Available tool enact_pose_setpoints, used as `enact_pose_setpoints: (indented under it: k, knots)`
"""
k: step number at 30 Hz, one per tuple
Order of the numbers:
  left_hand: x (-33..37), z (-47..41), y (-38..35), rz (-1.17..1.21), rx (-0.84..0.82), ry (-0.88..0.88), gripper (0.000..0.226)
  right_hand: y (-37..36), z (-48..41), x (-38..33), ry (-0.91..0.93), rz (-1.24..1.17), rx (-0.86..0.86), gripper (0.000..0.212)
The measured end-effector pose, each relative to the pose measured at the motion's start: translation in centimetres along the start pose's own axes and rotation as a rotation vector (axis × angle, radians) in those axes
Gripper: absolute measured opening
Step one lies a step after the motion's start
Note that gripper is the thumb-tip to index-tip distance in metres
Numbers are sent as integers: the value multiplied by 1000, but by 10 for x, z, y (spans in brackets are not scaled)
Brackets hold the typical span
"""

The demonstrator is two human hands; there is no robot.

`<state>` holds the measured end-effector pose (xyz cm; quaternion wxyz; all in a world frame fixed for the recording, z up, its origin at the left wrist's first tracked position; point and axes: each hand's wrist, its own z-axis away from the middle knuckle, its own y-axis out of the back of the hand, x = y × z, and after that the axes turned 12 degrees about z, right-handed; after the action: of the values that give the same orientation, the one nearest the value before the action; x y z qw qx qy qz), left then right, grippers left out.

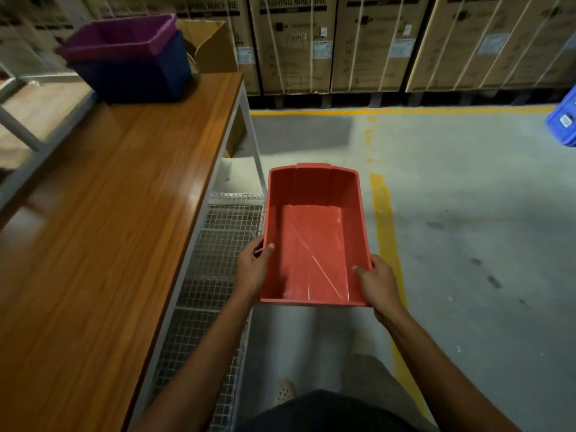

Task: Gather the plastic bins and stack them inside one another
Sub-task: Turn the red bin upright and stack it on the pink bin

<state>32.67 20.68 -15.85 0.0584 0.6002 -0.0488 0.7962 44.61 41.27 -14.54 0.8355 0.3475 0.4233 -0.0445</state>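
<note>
I hold an empty red plastic bin [314,238] in front of me, above the floor beside the table. My left hand [252,269] grips its left rim, thumb inside. On the right rim near the close corner sits my right hand [378,285], thumb also inside. At the far end of the wooden table [109,213] stands a purple bin [121,37] nested inside a dark blue bin [134,76].
A wire mesh shelf [215,263] runs under the table's right edge. Tall cardboard washing machine boxes [374,42] line the back wall. An open cardboard box [212,45] stands behind the stacked bins. A blue crate [564,120] sits at the far right on the concrete floor with yellow lines [386,232].
</note>
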Motion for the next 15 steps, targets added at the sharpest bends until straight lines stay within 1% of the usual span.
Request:
enact_pose_setpoints:
  k: [6,10,13,15]
  knots:
    - [14,-69,-68,-5,109,-81,34,28,-115,-29,71,20,-25,32]
    - [33,-110,-118,18,214,-85,34,56,-189,-61,169,35,-35,33]
    - [55,-137,-148,16,278,-150,32,74,-234,-88,269,90,-46,35]
    - [66,-155,-164,22,331,-192,31,83,-259,-108,357,145,-44,40]
